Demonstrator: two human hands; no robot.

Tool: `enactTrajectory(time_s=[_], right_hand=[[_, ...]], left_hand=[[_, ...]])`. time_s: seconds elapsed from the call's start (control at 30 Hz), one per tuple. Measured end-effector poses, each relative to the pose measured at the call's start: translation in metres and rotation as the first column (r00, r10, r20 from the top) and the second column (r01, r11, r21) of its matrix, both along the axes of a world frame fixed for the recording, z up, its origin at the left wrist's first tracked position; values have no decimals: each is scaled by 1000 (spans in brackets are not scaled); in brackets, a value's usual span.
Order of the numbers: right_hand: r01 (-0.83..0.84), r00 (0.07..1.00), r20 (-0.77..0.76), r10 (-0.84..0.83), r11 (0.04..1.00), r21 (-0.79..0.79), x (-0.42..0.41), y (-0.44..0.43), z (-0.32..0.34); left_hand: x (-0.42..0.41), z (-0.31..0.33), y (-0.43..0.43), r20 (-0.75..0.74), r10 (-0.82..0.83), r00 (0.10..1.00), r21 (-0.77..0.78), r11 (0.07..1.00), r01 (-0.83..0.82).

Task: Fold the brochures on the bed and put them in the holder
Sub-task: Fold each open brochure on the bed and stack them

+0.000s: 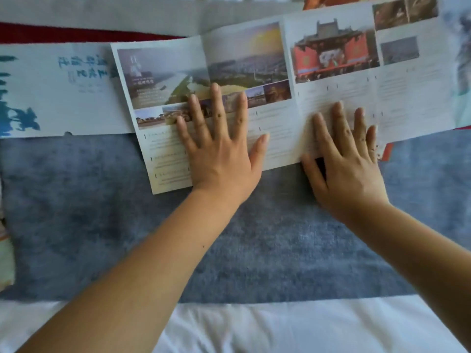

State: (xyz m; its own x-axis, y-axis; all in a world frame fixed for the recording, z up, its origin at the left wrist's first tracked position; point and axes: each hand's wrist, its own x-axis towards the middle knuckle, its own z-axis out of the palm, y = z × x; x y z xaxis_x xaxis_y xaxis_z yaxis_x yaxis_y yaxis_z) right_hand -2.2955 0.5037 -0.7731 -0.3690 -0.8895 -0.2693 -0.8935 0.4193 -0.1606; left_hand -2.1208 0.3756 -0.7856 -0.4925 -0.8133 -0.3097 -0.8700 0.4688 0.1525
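A long brochure [254, 54] with photos and text panels lies unfolded across the blue-grey bed runner [178, 238]. My left hand [219, 149] presses flat on its left-middle panels, fingers spread and straight. My right hand [349, 159] rests flat on the panel to the right, its thumb at the brochure's near edge. A second unfolded brochure [56, 90], white with blue brush lettering, lies to the left, partly under the first. No holder is in view.
White bed sheet [280, 327] runs along the near edge. A red strip [63, 33] of fabric shows at the far left. More printed paper [331, 0] peeks out at the top right, and a printed sheet edge [5, 250] at the far left.
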Motion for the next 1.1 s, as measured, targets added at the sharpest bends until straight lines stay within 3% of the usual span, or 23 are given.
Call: enactTrajectory(time_s=[0.67,1.1], right_hand=[[-153,985,58,164,975,-161,132,14,-7],[-313,949,17,316,945,-95,171,-5,-12]], left_hand=[[151,-16,35,30,-27,999,-147,989,31],[245,-9,41,28,11,1000,-169,986,-6]])
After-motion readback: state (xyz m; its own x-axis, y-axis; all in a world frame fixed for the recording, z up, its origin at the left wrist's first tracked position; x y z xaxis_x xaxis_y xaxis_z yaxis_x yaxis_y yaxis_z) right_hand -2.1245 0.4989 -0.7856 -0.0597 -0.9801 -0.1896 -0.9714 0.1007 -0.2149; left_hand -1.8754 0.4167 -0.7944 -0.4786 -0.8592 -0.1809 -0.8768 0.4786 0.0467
